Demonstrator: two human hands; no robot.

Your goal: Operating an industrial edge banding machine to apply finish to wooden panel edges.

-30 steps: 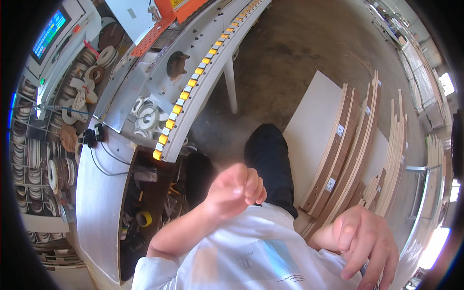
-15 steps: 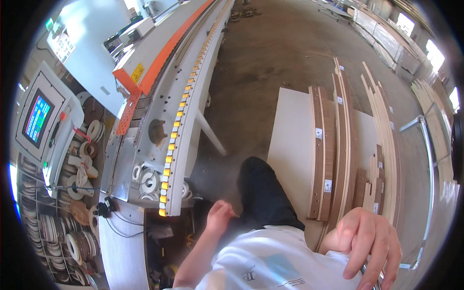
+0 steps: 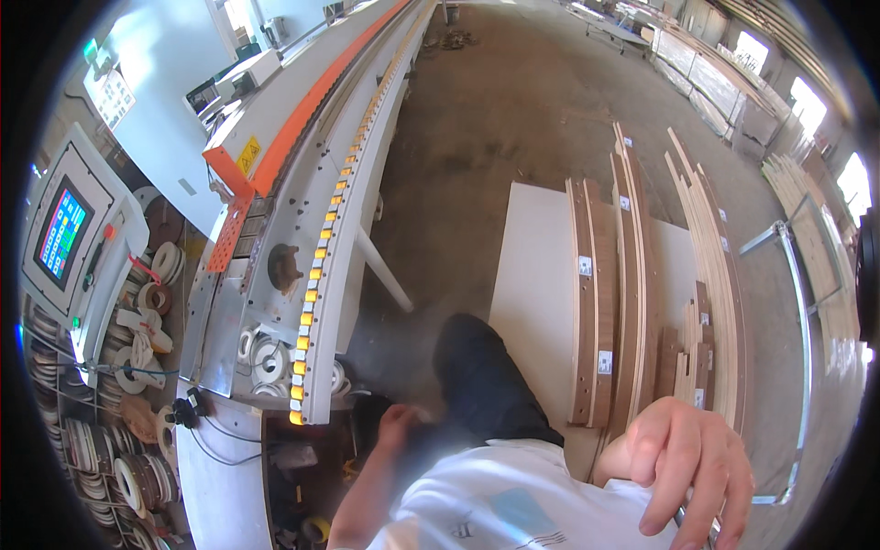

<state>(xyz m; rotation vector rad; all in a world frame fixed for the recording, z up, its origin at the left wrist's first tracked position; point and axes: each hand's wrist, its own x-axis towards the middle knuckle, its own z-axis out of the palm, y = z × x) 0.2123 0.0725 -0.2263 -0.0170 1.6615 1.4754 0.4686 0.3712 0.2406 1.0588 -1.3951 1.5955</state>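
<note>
In the head view, the left hand (image 3: 401,423) is low at the near side, left of the trouser leg (image 3: 490,371), between it and the near end of the machine (image 3: 302,220). It is blurred and partly lost against the dark cloth, so I cannot tell whether it is open or closed, or whether it has hold of anything. The right hand (image 3: 687,463) is at the near right, back up, with the fingers bent and a little spread, beside the white shirt (image 3: 495,486). A narrow metallic edge shows under its fingers, but I cannot tell whether the hand grips it. Farther off from that hand lie brown boards (image 3: 600,312) with white labels, lengthwise on a pale sheet (image 3: 527,238), and to their right long strips (image 3: 720,247) and a metal frame (image 3: 799,284).

The machine runs from near left to far, with a row of yellow rollers (image 3: 310,296) along its right edge and an orange guard (image 3: 298,119) behind. White rolls (image 3: 271,362) lie in its near end. At the left stands a control panel (image 3: 92,188) with a lit screen (image 3: 62,234); more rolls (image 3: 137,481) stand below it on a rack. A yellow tape roll (image 3: 316,529) sits under the machine's near end
</note>
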